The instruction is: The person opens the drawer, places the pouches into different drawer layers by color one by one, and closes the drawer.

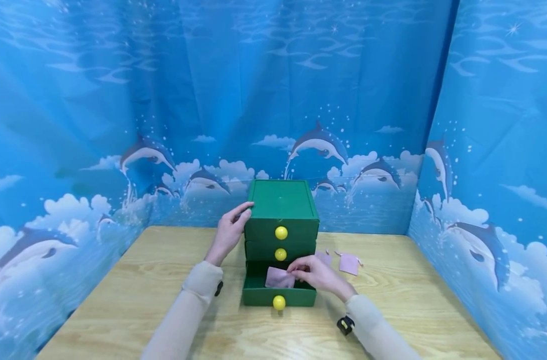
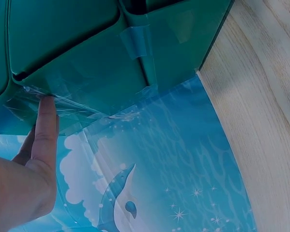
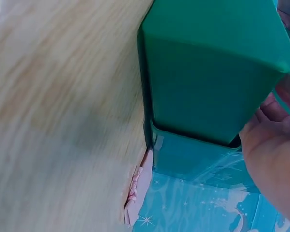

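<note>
A green cabinet (image 1: 283, 200) with yellow round knobs stands on the table, and its bottom drawer (image 1: 258, 298) is pulled out. Over that drawer my right hand (image 1: 320, 276) pinches the corner of a pink drawstring pouch (image 1: 278, 278), which lies partly inside behind the drawer front. In the right wrist view, the drawer's green side (image 3: 203, 87) hides the pouch and most fingertips of the hand (image 3: 273, 145). My left hand (image 1: 229, 231) rests against the cabinet's upper left side. Its extended fingers touch the taped side wall (image 2: 82, 72) in the left wrist view.
To the right of the cabinet lies a pink pouch (image 1: 349, 264) with drawstrings, and another pink pouch (image 1: 324, 257) is partly hidden beside the cabinet. The wooden table (image 1: 156, 295) runs back to a blue dolphin-print curtain (image 1: 219, 115).
</note>
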{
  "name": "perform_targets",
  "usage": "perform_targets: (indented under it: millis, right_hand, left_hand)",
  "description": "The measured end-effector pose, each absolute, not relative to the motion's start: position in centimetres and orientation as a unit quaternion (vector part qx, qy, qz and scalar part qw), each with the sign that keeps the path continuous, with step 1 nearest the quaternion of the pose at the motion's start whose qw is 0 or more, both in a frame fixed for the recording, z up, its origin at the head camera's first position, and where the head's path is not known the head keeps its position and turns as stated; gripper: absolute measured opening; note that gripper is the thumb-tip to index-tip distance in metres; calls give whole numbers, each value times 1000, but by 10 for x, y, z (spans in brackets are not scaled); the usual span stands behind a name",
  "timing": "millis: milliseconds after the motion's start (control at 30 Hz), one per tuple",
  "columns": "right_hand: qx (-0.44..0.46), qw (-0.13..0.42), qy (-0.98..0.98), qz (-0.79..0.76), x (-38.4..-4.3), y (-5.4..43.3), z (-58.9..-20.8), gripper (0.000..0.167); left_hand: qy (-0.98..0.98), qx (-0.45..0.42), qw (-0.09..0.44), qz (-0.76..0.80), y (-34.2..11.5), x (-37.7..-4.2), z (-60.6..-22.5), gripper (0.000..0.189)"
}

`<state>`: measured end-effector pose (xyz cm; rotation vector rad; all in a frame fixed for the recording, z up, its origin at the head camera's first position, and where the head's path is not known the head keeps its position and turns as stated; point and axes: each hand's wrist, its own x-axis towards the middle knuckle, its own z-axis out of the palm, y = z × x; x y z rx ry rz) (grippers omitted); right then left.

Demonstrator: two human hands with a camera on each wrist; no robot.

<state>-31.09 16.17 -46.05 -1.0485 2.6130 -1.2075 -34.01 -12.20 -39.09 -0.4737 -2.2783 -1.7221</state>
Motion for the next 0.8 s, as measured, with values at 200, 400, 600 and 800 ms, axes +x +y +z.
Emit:
perform_targets:
  millis: [200, 400, 600, 800]
  right_hand:
    - [-343, 32, 860, -377, -310, 161, -459, 17]
    - [-343, 19, 864, -369, -310, 161, -462, 17]
    - [-328, 9, 867, -375, -310, 160, -465, 17]
    - [-313, 2, 865, -392, -306, 160, -466, 17]
  left_hand:
    - [-785, -162, 127, -584, -122, -341, -390, 47]
    - [-785, -159, 119, -587, -122, -340, -390, 48]
    - [-783, -160, 121, -588, -121, -339, -389, 48]
    - [-786, -155, 117, -587, -122, -339, -390, 48]
